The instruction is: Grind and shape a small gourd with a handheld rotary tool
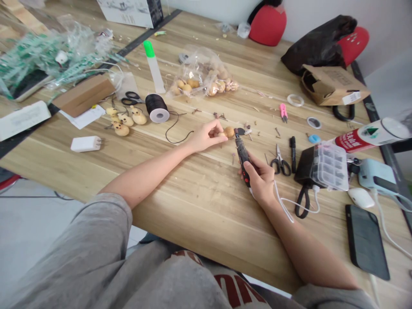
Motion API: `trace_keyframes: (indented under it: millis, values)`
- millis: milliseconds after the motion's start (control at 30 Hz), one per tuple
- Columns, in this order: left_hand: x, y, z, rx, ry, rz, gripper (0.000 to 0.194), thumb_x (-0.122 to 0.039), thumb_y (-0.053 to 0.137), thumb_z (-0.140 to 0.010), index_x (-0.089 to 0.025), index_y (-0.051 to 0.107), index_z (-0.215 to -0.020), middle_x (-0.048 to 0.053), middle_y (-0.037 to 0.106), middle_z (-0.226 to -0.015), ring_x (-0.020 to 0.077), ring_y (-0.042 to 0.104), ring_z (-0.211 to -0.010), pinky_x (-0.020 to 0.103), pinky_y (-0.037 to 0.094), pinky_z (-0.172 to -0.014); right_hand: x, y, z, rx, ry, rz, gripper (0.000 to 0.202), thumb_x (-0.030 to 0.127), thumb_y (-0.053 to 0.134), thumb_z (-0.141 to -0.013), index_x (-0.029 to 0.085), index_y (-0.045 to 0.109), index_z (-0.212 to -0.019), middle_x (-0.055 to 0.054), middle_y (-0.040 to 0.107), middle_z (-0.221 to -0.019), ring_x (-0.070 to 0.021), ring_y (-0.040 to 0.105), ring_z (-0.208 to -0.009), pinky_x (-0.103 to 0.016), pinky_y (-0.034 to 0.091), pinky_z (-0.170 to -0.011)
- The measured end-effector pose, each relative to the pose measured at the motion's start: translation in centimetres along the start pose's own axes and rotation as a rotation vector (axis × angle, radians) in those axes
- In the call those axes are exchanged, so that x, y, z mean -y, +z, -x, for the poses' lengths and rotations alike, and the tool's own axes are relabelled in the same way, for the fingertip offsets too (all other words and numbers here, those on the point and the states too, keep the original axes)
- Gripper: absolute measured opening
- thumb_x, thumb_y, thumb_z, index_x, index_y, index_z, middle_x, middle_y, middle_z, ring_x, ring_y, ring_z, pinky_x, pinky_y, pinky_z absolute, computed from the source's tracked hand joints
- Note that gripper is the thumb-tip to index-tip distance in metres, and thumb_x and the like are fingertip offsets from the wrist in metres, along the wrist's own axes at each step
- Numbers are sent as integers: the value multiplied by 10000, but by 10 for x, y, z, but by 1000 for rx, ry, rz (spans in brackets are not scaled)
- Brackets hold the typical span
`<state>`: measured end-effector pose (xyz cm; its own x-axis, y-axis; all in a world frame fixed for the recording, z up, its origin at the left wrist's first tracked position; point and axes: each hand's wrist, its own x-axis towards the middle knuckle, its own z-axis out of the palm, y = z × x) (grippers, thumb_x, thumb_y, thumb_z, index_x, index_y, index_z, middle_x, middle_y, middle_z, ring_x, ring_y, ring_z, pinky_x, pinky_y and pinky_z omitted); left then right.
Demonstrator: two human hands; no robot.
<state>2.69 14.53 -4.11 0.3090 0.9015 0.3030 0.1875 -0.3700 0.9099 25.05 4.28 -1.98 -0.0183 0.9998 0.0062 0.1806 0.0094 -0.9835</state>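
Note:
Between the thumb and fingers of my left hand [209, 135] is a small tan gourd [229, 132], its rounded end facing right. My right hand [260, 175] is wrapped round a black rotary tool [243, 159] with red lights on its body. The tool's tip points up and sits right beside the gourd; whether they touch I cannot tell. A white cable runs from the tool's lower end. Left of my left hand stand a spool of black cord [156, 108] and several small gourds with drawn faces [121, 122].
A plastic bag of gourds [206, 73] lies at the back. Scissors [280, 162], a black marker [292, 154] and a clear compartment box [331, 165] are right of my right hand. A phone [367, 240] lies near the right edge. Small bits [233, 158] are scattered about.

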Motion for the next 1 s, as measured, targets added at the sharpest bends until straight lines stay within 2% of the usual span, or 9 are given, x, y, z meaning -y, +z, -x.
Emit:
trace_keyframes:
  millis: [233, 467, 767, 900, 1000]
  values:
    - [-4, 0, 0, 3, -37, -16, 308, -385, 749, -783, -204, 506, -839, -68, 487, -625, 77, 459, -573, 241, 360, -580, -3, -2, 0, 15, -14, 26, 449, 405, 633, -853, 162, 738, -1215, 18, 619, -649, -115, 528, -510, -254, 450, -479]
    - [-4, 0, 0, 4, -55, -27, 299, -392, 747, -789, -205, 519, -841, -65, 504, -622, 77, 458, -565, 240, 353, -573, -5, -2, 1, 29, -55, 84, 442, 415, 603, -884, 185, 735, -1237, -1, 636, -676, -154, 552, -536, -291, 468, -492]
    - [-3, 0, 0, 28, -34, -25, 283, -379, 729, -803, -205, 507, -832, -70, 481, -615, 76, 424, -561, 241, 326, -562, -8, -2, 2, 38, -35, 82, 556, 443, 632, -870, 161, 672, -1348, 13, 606, -615, -134, 524, -498, -276, 449, -474]
    - [-3, 0, -1, 27, -27, -23, 322, -413, 746, -796, -210, 498, -823, -78, 453, -596, 70, 382, -543, 241, 298, -538, -7, -1, 2, 52, -65, 115, 524, 451, 621, -870, 158, 701, -1298, 16, 584, -609, -129, 500, -489, -280, 442, -486]
    - [-4, 0, -1, 34, -31, -3, 357, -462, 745, -800, -210, 493, -805, -74, 443, -592, 69, 375, -534, 249, 285, -525, -7, -1, 2, 69, -83, 159, 543, 445, 616, -876, 158, 680, -1333, 12, 587, -614, -139, 512, -521, -283, 446, -511]
